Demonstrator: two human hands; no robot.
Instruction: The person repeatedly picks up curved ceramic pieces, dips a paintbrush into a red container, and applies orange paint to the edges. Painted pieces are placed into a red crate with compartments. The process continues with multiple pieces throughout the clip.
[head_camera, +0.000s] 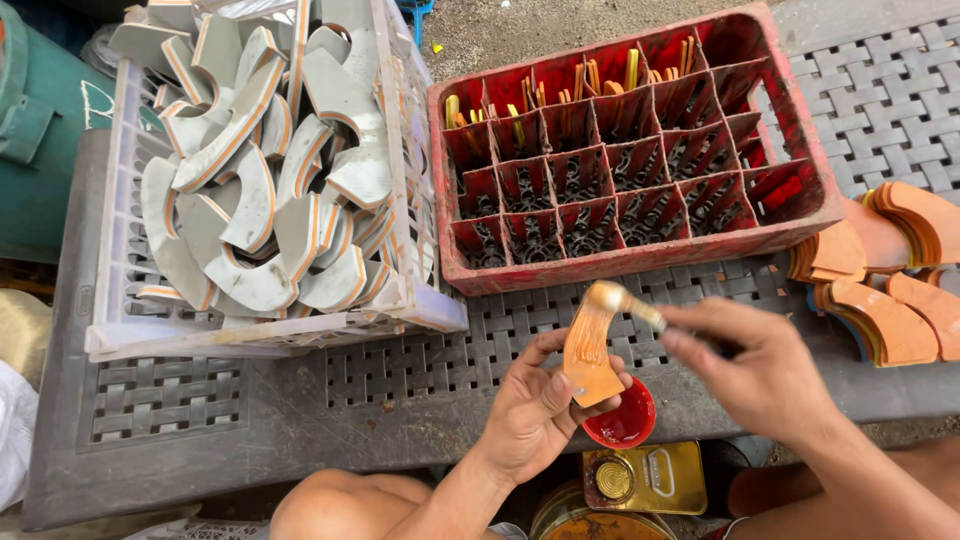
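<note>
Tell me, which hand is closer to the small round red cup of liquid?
Left. The left hand sits right beside the small round red cup, holding a curved orange piece just above it. The right hand, holding a brush, is farther right.

outdoor craft workshop: crates (640, 150) of cut pieces, glue tin (645, 477), bare ground (520, 30)
</note>
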